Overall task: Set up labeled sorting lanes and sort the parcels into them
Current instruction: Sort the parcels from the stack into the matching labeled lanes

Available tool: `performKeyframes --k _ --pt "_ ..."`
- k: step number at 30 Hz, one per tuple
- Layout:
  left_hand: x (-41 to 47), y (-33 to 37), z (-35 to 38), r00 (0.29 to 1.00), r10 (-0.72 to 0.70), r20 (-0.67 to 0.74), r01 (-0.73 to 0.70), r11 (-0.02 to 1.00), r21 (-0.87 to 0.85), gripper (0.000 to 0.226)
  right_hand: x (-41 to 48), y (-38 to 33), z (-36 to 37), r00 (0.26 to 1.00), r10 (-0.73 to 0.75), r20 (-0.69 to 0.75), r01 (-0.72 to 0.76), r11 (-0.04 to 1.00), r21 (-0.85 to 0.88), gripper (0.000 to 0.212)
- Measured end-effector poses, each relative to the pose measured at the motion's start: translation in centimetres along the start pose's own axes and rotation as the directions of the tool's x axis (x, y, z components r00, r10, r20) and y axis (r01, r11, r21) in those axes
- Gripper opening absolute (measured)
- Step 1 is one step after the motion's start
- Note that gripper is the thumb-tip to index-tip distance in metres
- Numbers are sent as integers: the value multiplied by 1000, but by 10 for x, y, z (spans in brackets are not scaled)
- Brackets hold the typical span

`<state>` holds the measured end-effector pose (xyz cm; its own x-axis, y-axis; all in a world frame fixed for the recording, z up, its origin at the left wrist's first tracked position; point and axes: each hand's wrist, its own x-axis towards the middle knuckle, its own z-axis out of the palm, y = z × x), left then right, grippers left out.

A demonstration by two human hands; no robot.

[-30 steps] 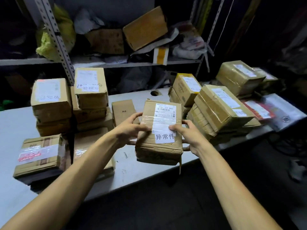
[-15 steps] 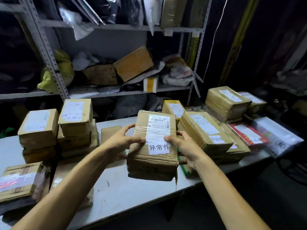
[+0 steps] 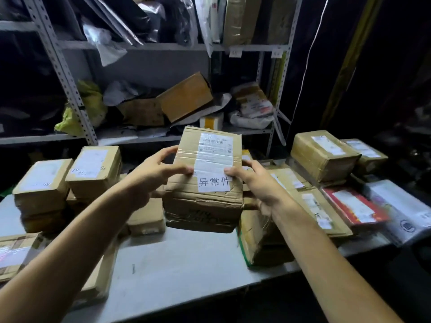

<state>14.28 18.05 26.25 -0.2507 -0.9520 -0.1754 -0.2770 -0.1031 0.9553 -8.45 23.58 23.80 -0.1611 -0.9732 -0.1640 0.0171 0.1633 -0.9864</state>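
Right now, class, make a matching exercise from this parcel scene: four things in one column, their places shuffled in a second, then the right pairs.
Things
1. crumpled box
2. red parcel
3. yellow bag
4. tilted box

Places
A. left on the shelf, by the upright
B. gripped by the left hand and right hand
C. right end of the table
D. middle of the shelf, leaning

Pairs: 1-B, 2-C, 3-A, 4-D
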Motion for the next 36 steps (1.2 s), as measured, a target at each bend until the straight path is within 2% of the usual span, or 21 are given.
performKeyframes --k 4,10,18,22,27,30,36 --pt "36 34 21 995 103 -6 -103 995 -11 53 22 -21 -31 996 -69 -64 70 997 15 45" --pt "99 64 81 975 148 164 -144 989 -30 52 52 -34 -94 979 -100 -177 101 995 -5 42" --pt "150 106 197 918 164 360 -172 985 -10 55 57 -30 -209 930 -66 -361 102 991 82 38" --pt "158 122 256 909 174 380 -187 982 -2 59 56 -22 -268 918 -60 -391 113 987 113 31" --pt "169 126 338 923 135 361 -136 990 -24 79 61 -8 -348 919 -34 -393 82 991 106 63" --pt "172 124 386 933 74 353 -55 996 -63 81 59 -4 -395 928 -6 -373 46 994 99 46" --pt "169 117 458 959 -23 282 45 996 -72 72 71 10 -470 952 39 -302 -15 997 81 45"
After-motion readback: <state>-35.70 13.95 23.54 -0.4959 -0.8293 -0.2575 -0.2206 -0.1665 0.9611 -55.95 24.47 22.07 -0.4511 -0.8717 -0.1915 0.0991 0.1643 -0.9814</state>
